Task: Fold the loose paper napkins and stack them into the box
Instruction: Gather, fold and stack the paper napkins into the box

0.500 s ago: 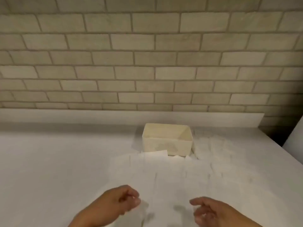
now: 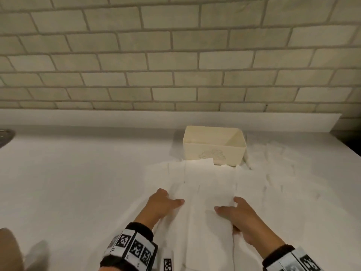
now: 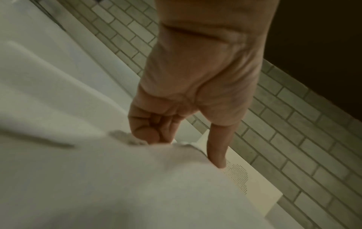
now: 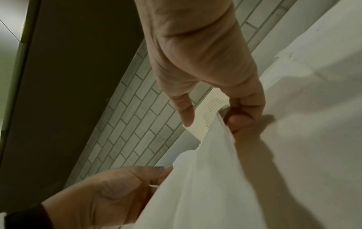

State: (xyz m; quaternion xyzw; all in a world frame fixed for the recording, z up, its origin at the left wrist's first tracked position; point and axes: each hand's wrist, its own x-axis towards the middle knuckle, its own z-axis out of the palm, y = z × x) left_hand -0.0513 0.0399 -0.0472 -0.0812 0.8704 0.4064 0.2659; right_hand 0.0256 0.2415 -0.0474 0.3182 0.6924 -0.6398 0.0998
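Note:
A cream box point(image 2: 214, 145) with a perforated front stands open-topped at the back of the white counter point(image 2: 78, 182). Loose white napkins point(image 2: 197, 173) lie spread in front of it, and more point(image 2: 273, 159) to its right. Both hands hold one napkin point(image 2: 209, 227) near the front. My left hand point(image 2: 172, 202) grips its left edge with curled fingers point(image 3: 149, 131), one digit straight along the paper. My right hand point(image 2: 228, 209) pinches the right edge, and in the right wrist view its fingers point(image 4: 240, 117) are curled around the sheet's edge. The napkin point(image 4: 205, 178) hangs lifted between the hands. The box's inside is mostly hidden.
A brick wall point(image 2: 175, 65) and a low white ledge point(image 2: 136, 118) close the back. A dark round object point(image 2: 5, 135) sits at the far left edge. The counter ends at the right beside a dark gap point(image 2: 351, 137). Bare counter lies to the left.
Both hands were hovering over the napkins with nothing visibly held; they have moved forward and now grip the two side edges of one napkin. The head view has tilted down.

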